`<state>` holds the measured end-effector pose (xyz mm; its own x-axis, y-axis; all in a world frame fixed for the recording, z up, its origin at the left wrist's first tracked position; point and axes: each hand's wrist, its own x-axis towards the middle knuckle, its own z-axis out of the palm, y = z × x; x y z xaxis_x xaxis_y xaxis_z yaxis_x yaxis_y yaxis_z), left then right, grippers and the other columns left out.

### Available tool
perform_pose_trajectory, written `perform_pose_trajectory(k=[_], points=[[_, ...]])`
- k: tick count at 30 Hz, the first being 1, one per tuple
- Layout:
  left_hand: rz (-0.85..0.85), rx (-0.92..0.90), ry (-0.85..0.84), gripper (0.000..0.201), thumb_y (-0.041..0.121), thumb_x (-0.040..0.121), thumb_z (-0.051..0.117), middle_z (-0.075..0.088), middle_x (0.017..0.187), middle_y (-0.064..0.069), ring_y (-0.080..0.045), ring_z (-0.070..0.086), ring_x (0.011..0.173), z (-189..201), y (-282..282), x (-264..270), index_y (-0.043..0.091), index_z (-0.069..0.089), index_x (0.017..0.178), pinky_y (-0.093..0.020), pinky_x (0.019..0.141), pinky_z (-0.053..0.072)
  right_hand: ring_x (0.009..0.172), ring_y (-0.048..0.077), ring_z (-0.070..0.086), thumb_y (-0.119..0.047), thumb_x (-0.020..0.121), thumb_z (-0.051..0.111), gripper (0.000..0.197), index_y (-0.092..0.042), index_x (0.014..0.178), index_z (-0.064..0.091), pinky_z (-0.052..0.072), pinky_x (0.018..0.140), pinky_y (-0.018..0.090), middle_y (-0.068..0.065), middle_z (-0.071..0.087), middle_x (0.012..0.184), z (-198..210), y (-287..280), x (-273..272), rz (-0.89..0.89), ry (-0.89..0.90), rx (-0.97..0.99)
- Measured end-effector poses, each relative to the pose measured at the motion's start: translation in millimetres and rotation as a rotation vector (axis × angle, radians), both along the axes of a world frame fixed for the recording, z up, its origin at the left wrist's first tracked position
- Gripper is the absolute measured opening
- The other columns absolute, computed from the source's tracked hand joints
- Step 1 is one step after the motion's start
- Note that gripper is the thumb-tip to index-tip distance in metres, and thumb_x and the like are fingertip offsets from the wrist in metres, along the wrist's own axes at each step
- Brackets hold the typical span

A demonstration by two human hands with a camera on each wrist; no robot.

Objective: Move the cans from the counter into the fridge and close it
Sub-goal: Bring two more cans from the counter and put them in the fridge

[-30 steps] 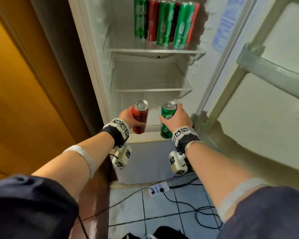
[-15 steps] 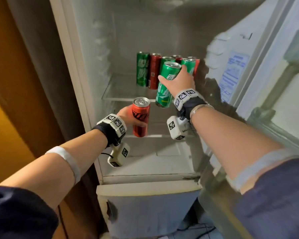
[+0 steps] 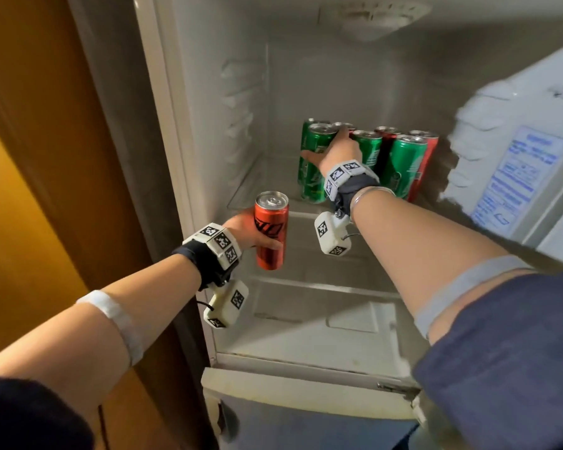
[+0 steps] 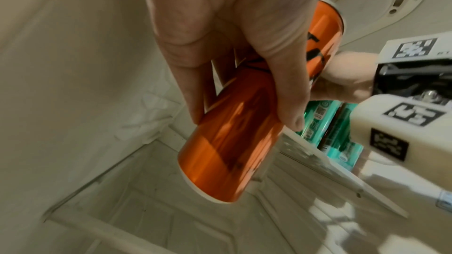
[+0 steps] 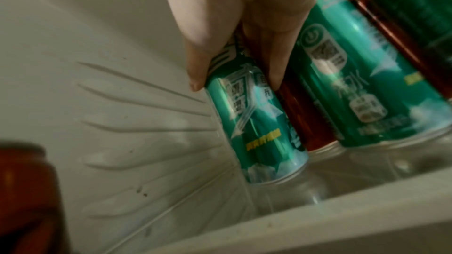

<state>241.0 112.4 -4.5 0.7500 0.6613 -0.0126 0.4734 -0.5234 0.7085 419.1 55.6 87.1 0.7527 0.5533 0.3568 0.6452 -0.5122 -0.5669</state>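
Fridge [image 3: 189,102] shelf [image 3: 257,186]: right hand [image 3: 338,151] grips green can [image 3: 312,170]; left hand [image 3: 241,228] holds red can [image 3: 270,232].

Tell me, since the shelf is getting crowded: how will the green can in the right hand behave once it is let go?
The green can looks tall and slim, so probably tippy if nudged. Its base appears to sit on the glass shelf, which is likely slippery. Neighbouring cans may brace it.
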Motion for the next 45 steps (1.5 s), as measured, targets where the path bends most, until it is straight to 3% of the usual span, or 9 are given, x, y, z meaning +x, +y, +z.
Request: perform_pose_trajectory(k=[4,7,9,14,17,24,28,35,45], points=[[0.008,-0.045,-0.049,0.053,0.014,0.066,0.083,0.067,0.104,-0.004,-0.02,0.063,0.101,15.3,4.4,1.2,0.013,0.06,0.114,-0.029,0.092,0.049,0.111,0.033,0.06,-0.048,0.077,0.072,0.077,-0.005,0.131,0.037,0.05,0.083,0.037,0.016,0.06,0.122,-3.9,3.0,0.8,-0.012,0.043,0.0],[0.005,-0.107,-0.085,0.041,0.011,0.067,0.082,0.065,0.084,0.004,-0.021,0.063,0.091,32.0,4.5,4.5,0.018,0.059,0.1,-0.025,0.068,0.052,0.112,0.035,0.06,-0.046,0.079,0.07,0.081,-0.008,0.138,0.03,0.05,0.085,0.039,0.017,0.059,0.123,-4.8,2.1,1.6,0.018,0.061,0.0],[0.002,-0.133,-0.108,0.044,0.01,0.069,0.08,0.064,0.085,0.005,-0.018,0.061,0.093,45.6,4.2,7.8,0.016,0.057,0.105,-0.021,0.063,0.05,0.11,0.036,0.06,-0.044,0.083,0.067,0.084,-0.01,0.144,0.021,0.049,0.084,0.039,0.017,0.059,0.123,-6.1,-0.8,1.8,0.063,0.052,-0.01],[0.024,-0.136,-0.126,0.046,0.009,0.072,0.078,0.066,0.109,-0.007,-0.024,0.062,0.106,80.1,8.7,18.2,0.013,0.058,0.113,-0.036,0.085,0.053,0.104,0.036,0.061,-0.042,0.091,0.056,0.065,-0.005,0.139,0.031,0.045,0.074,0.036,0.018,0.062,0.115,-23.7,-15.2,2.5,0.087,-0.087,0.045],[0.088,-0.103,-0.16,0.049,0.01,0.071,0.078,0.066,0.115,-0.011,-0.027,0.062,0.109,96.1,18.3,29.5,0.01,0.059,0.116,-0.039,0.088,0.053,0.108,0.037,0.059,-0.031,0.095,0.051,0.051,-0.004,0.136,0.035,0.046,0.08,0.039,0.02,0.057,0.123,-29.6,-24.2,1.8,0.104,-0.122,0.039],[0.23,0.088,-0.101,0.066,0.026,0.062,0.084,0.066,0.119,-0.011,-0.028,0.064,0.106,115.3,52.0,67.1,0.011,0.059,0.121,-0.042,0.097,0.05,0.1,0.033,0.06,-0.023,0.098,0.037,0.027,-0.016,0.124,0.043,0.039,0.073,0.032,0.01,0.06,0.119,-52.3,-44.5,13.0,0.147,-0.067,0.068],[0.257,0.181,-0.004,0.074,0.048,0.052,0.083,0.067,0.114,-0.008,-0.027,0.065,0.098,114.7,78.0,87.8,0.02,0.059,0.117,-0.039,0.097,0.048,0.094,0.031,0.059,-0.025,0.096,0.039,0.025,-0.014,0.116,0.049,0.04,0.07,0.032,0.01,0.061,0.11,-54.8,-59.7,8.1,0.122,-0.098,0.065],[0.187,0.216,0.096,0.06,0.052,0.049,0.081,0.07,0.099,-0.008,-0.027,0.065,0.086,96.5,121.1,122.3,0.021,0.065,0.099,-0.039,0.09,0.05,0.083,0.03,0.056,-0.023,0.095,0.037,0.019,-0.012,0.093,0.053,0.031,0.062,0.03,0.011,0.059,0.092,-65.0,-57.1,19.2,0.074,-0.112,-0.01],[0.115,0.18,0.056,0.047,0.043,0.071,0.074,0.066,0.099,-0.007,-0.025,0.059,0.086,82.4,109.6,117.4,0.018,0.063,0.11,-0.033,0.085,0.044,0.091,0.035,0.061,-0.018,0.096,0.04,0.025,-0.007,0.108,0.059,0.036,0.064,0.031,0.017,0.064,0.102,-73.4,-54.3,14.2,0.046,-0.136,-0.081]])
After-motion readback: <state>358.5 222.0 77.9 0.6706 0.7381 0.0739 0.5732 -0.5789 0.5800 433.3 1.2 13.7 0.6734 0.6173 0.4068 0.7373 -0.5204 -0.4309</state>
